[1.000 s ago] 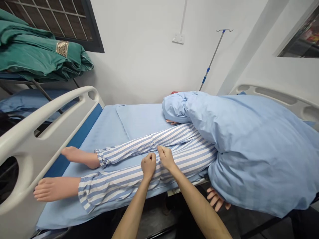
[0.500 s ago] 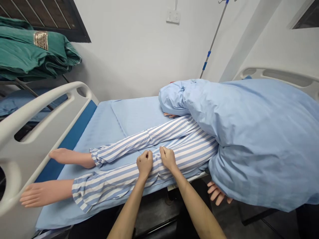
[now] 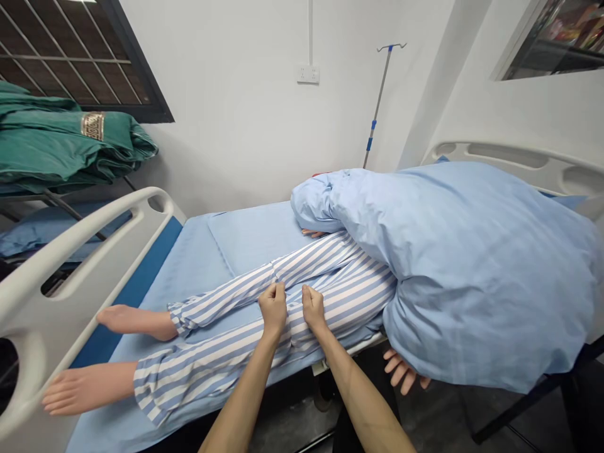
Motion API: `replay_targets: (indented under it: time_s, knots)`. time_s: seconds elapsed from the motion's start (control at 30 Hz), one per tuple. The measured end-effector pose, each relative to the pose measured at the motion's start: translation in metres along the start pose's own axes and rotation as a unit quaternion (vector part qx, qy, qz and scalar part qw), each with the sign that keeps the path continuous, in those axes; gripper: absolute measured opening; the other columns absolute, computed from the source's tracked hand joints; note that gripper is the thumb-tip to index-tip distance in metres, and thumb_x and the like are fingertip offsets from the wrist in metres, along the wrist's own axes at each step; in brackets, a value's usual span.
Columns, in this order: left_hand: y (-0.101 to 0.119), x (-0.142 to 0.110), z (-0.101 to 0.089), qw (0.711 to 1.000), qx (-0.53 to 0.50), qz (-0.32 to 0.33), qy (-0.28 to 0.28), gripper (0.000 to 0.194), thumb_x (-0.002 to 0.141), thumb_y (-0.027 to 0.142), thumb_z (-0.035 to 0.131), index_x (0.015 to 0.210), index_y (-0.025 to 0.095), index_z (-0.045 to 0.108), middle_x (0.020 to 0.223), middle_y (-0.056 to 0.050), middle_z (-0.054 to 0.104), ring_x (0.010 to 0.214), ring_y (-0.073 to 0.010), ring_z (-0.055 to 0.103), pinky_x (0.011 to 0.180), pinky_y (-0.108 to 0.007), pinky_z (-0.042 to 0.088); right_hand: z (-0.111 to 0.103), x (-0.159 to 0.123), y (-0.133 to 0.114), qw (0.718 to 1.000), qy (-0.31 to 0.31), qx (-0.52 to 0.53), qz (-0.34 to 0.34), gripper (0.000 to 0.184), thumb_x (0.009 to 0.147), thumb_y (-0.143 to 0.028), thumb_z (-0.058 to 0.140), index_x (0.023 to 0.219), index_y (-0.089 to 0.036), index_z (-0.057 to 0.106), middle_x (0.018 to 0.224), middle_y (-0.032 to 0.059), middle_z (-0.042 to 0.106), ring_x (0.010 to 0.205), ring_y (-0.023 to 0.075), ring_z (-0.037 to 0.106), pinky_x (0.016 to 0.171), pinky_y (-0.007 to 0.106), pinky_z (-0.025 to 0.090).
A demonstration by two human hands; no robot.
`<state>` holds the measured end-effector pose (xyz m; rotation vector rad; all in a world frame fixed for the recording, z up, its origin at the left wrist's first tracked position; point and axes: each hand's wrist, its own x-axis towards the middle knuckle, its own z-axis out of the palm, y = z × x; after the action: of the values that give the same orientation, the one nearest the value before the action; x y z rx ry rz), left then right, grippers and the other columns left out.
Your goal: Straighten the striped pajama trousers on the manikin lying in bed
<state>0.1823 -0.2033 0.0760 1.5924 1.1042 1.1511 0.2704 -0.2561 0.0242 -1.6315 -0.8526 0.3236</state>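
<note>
A life-size manikin in blue-and-white striped pyjamas (image 3: 330, 296) lies on a blue-sheeted hospital bed (image 3: 189, 270). A light blue quilt (image 3: 462, 270) hides its upper body and head. My left hand (image 3: 272, 309) is closed on the trouser fabric at the near leg, around knee height. Just beside it, my right hand (image 3: 313, 308) grips the same striped cloth. Both bare manikin feet (image 3: 89, 390) point towards the white footboard. One manikin hand (image 3: 401, 371) hangs below the quilt, past the bed's near edge.
A white bed rail (image 3: 70, 264) with a blue panel stands at the foot end, and another rail (image 3: 509, 157) rises behind the quilt. Folded green cloth (image 3: 56, 141) lies on a rack at the left. A drip pole (image 3: 377, 107) stands by the white wall.
The whole scene has shifted left and lower in my view. My hands have drawn slightly closer together, and both remain on the trouser cloth.
</note>
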Motion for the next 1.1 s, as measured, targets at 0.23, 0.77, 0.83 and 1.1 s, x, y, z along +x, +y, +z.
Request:
replay_targets:
  time_s: [0.23, 0.77, 0.83, 1.1]
  knots:
    - [-0.018, -0.014, 0.043, 0.996, 0.06, -0.054, -0.037, 0.039, 0.085, 0.028, 0.046, 0.049, 0.021, 0.032, 0.047, 0.003, 0.036, 0.052, -0.0106, 0.035, 0.056, -0.026, 0.029, 0.0, -0.001, 0.002, 1.0, 0.016, 0.02, -0.01, 0.043, 0.093, -0.048, 0.03, 0.058, -0.024, 0.035, 0.053, -0.0021, 0.044, 0.054, 0.0133, 0.041, 0.056, 0.027, 0.034]
    - [-0.034, -0.023, 0.043, 0.989, 0.131, -0.016, -0.064, 0.037, 0.085, 0.021, 0.046, 0.05, 0.019, 0.036, 0.049, 0.002, 0.041, 0.053, -0.0117, 0.035, 0.059, -0.027, 0.022, -0.017, 0.01, -0.019, 0.998, -0.043, -0.025, -0.024, 0.047, 0.091, -0.054, 0.033, 0.055, -0.024, 0.031, 0.051, -0.0025, 0.037, 0.053, 0.0133, 0.036, 0.054, 0.029, 0.028]
    - [-0.034, -0.024, 0.043, 0.988, 0.14, -0.007, -0.071, 0.036, 0.084, 0.021, 0.046, 0.049, 0.019, 0.036, 0.048, 0.002, 0.04, 0.053, -0.0113, 0.034, 0.059, -0.027, 0.021, -0.033, 0.019, -0.034, 0.997, -0.045, -0.035, -0.06, 0.048, 0.092, -0.054, 0.033, 0.054, -0.023, 0.03, 0.051, -0.0041, 0.033, 0.052, 0.0116, 0.034, 0.054, 0.028, 0.026]
    - [-0.04, -0.032, 0.044, 0.978, 0.198, 0.021, -0.069, 0.037, 0.083, 0.021, 0.046, 0.048, 0.018, 0.035, 0.047, 0.002, 0.039, 0.052, -0.0106, 0.031, 0.061, -0.027, 0.02, -0.059, 0.037, -0.021, 0.993, -0.032, -0.083, -0.079, 0.05, 0.097, -0.051, 0.029, 0.056, -0.023, 0.03, 0.05, -0.0039, 0.035, 0.052, 0.0108, 0.034, 0.054, 0.026, 0.025]
